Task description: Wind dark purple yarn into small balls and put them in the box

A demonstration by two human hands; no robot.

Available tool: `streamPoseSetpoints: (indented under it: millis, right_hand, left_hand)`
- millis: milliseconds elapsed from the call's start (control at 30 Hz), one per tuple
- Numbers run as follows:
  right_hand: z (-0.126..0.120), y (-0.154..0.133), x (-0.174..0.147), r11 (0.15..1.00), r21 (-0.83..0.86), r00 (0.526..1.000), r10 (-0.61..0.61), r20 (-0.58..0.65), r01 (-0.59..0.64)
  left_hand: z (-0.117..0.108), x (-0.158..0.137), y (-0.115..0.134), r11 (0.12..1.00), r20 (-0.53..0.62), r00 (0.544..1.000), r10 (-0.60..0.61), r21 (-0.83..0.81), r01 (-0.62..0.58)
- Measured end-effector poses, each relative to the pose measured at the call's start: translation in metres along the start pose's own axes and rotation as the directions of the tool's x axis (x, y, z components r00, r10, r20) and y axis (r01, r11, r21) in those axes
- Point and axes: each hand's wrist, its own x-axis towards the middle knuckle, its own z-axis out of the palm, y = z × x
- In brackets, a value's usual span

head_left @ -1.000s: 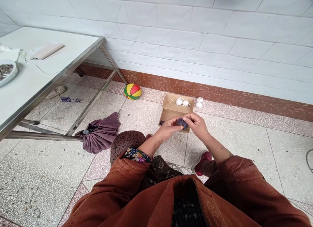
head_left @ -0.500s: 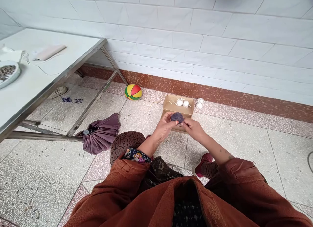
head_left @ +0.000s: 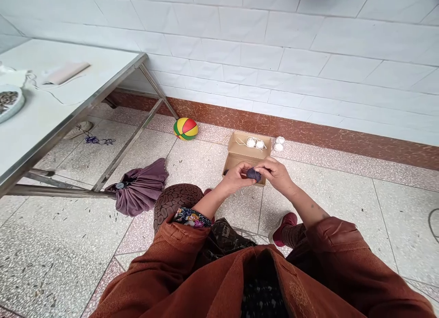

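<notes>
A small ball of dark purple yarn [head_left: 254, 174] is held between my hands, above an open cardboard box [head_left: 236, 161] on the floor. My left hand [head_left: 238, 177] grips the ball from its left side, thumb below and fingers above. With fingers pinched at the ball's upper right, my right hand [head_left: 274, 172] touches it; a strand between the fingertips is too fine to make out. White yarn balls [head_left: 251, 142] with loose ends lie in the box's lid, and two more white balls [head_left: 279, 147] sit on the floor just right of it.
A metal-framed table [head_left: 113, 66] stands at the left, bearing a bowl of dark bits [head_left: 15, 108] and a folded cloth [head_left: 66, 73]. Near its leg lies a folded purple umbrella [head_left: 142, 185]. A colourful ball [head_left: 185, 129] rests by the tiled wall [head_left: 291, 66].
The yarn ball has moved slightly down and right. My right hand has shifted from the ball's lower right to its upper right, with the fingers now over it.
</notes>
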Motion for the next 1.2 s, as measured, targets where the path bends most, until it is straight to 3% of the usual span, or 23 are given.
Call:
streamPoseSetpoints:
  millis: [100, 233, 367, 467, 567, 633, 767, 900, 1000, 1200]
  right_hand:
    - [0.003, 0.006, 0.000, 0.998, -0.006, 0.997, 0.062, -0.043, -0.062]
    - [0.010, 0.015, -0.003, 0.982, 0.003, 0.980, 0.189, -0.067, -0.189]
    - [0.021, 0.016, -0.010, 0.982, -0.028, 0.981, 0.189, 0.051, -0.187]
    - [0.025, 0.005, -0.013, 0.995, -0.022, 0.978, 0.104, 0.180, -0.102]
    - [0.019, -0.008, -0.012, 0.996, 0.077, 0.956, 0.012, 0.292, -0.036]
    - [0.012, -0.013, -0.010, 0.989, 0.139, 0.959, 0.011, 0.283, -0.052]
    - [0.000, -0.010, -0.002, 0.979, 0.174, 0.987, 0.085, 0.138, -0.109]
    - [0.000, -0.003, 0.002, 0.985, 0.138, 0.994, 0.098, 0.040, -0.102]
    - [0.005, 0.001, 0.002, 0.985, 0.116, 0.992, 0.126, 0.017, -0.127]
    - [0.015, 0.013, -0.003, 0.917, 0.179, 0.934, 0.353, 0.049, -0.356]
  left_hand:
    - [0.002, -0.003, 0.003, 0.996, 0.099, 0.995, -0.023, -0.089, 0.032]
    - [0.005, -0.007, 0.009, 0.966, 0.102, 0.995, 0.009, -0.259, 0.018]
    - [0.003, -0.002, 0.009, 0.949, -0.088, 0.994, 0.069, -0.302, -0.092]
    - [-0.002, 0.004, 0.005, 0.973, -0.269, 0.960, 0.071, -0.194, -0.126]
    - [-0.006, 0.007, 0.001, 0.991, -0.326, 0.942, 0.081, -0.075, -0.111]
    - [-0.007, 0.006, 0.000, 0.995, -0.304, 0.948, 0.090, -0.015, -0.099]
    - [-0.005, 0.005, -0.001, 0.995, -0.232, 0.969, 0.089, 0.056, -0.078]
    - [-0.002, 0.003, -0.002, 0.997, -0.076, 0.996, 0.039, 0.076, -0.034]
    - [-0.001, -0.001, -0.002, 1.000, 0.060, 0.998, -0.007, -0.003, 0.007]
    - [0.005, -0.007, 0.007, 0.952, 0.128, 0.989, -0.069, -0.289, 0.104]
